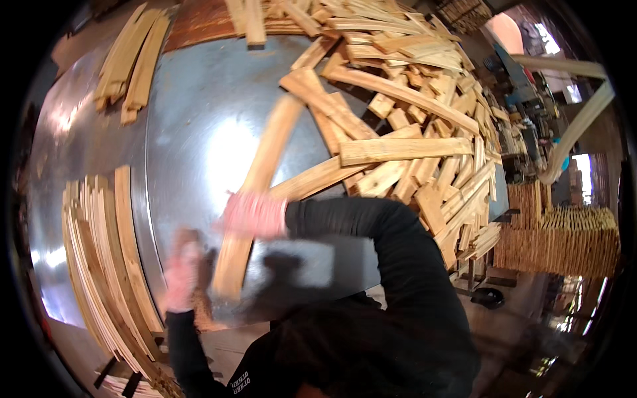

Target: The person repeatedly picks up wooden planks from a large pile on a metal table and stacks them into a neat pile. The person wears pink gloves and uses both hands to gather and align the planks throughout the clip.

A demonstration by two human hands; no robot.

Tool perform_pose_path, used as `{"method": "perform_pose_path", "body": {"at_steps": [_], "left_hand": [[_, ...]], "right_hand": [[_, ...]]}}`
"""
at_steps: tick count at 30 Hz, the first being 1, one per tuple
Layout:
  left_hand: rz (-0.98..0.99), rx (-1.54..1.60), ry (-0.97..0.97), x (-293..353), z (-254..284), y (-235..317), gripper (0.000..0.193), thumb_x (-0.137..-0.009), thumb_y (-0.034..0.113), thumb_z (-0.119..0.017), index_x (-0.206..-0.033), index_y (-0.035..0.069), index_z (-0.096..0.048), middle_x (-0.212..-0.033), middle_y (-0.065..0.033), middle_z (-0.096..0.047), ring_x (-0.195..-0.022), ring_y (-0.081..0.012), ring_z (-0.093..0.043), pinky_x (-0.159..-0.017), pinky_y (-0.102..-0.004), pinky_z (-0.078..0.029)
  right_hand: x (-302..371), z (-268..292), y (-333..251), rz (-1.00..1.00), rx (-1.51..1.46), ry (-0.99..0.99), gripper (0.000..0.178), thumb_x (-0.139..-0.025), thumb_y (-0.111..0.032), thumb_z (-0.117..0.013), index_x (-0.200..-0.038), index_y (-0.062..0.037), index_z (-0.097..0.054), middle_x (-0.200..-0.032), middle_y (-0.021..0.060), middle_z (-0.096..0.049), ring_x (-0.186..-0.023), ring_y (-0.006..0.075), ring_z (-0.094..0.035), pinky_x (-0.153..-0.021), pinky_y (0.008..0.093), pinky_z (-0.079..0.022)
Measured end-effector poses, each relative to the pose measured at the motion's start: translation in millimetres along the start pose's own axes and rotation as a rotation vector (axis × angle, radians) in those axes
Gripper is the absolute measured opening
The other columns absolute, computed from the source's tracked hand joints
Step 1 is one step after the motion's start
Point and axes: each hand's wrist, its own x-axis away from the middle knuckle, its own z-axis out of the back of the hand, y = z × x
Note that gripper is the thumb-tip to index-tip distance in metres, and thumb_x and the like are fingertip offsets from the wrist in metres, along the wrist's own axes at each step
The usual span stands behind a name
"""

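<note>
My right hand (257, 213), in a pink work glove, lies across a light wooden slat (275, 136) and grips it near its middle. Blurred by motion, the slat slants over the metal table, one end toward me and the other beside the pile. My left hand (182, 272), also in a pink covering, hovers over the table's near left part. Motion smears its fingers, so their pose is not clear. Close to it on the left stands a row of long slats (129, 245) set side by side. A big loose pile of wooden slats (405, 152) covers the table's right side.
The shiny metal table (192, 99) reflects light. At its far left lie several longer slats (136, 60). Beyond the right edge are stacked wooden pieces (557, 245), machinery (524, 126) and a pale bent hose (584, 123). A dark round object (488, 298) sits lower right.
</note>
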Motion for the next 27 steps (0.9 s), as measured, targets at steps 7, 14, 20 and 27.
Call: {"method": "perform_pose_path", "body": {"at_steps": [7, 14, 20, 27], "left_hand": [[0.242, 0.350, -0.177, -14, -154, -104, 0.063, -0.086, 0.026, -0.074, -0.136, -0.001, -0.048, -0.105, -0.0179, -0.064, -0.094, -0.0275, -0.066, -0.083, -0.0403, -0.057], [-0.108, 0.278, -0.235, -23, -318, -115, 0.059, -0.080, 0.015, -0.077, -0.129, 0.001, -0.046, -0.110, -0.0139, -0.058, -0.096, -0.0265, -0.060, -0.091, -0.0438, -0.051], [-0.141, 0.103, -0.131, 6, -414, -150, 0.056, -0.089, 0.015, -0.069, -0.137, 0.004, -0.043, -0.111, -0.0123, -0.058, -0.098, -0.0246, -0.060, -0.089, -0.0431, -0.052], [-0.107, 0.131, -0.110, 28, -420, -182, 0.060, -0.087, 0.021, -0.074, -0.135, 0.005, -0.043, -0.109, -0.0113, -0.057, -0.093, -0.0239, -0.059, -0.088, -0.0425, -0.052]], "right_hand": [[282, 185, 39, -1.065, -0.023, -0.011, 0.056, -0.080, -0.029, -0.070, -0.128, -0.0042, -0.058, -0.119, 0.0177, -0.063, -0.118, 0.0350, -0.057, -0.103, 0.0440, -0.044], [554, 61, -122, -1.299, 0.222, -0.034, 0.078, -0.076, -0.043, -0.076, -0.138, -0.0043, -0.048, -0.123, 0.0142, -0.061, -0.123, 0.0354, -0.055, -0.112, 0.0483, -0.035], [575, 63, -97, -1.319, 0.008, 0.041, 0.074, -0.080, -0.036, -0.072, -0.141, -0.0035, -0.047, -0.130, 0.0129, -0.059, -0.129, 0.0289, -0.052, -0.116, 0.0520, -0.029], [645, 91, -81, -0.938, 0.172, -0.251, 0.079, -0.068, -0.031, -0.074, -0.141, -0.0118, -0.050, -0.127, 0.0112, -0.059, -0.127, 0.0310, -0.052, -0.120, 0.0528, -0.026]]}}
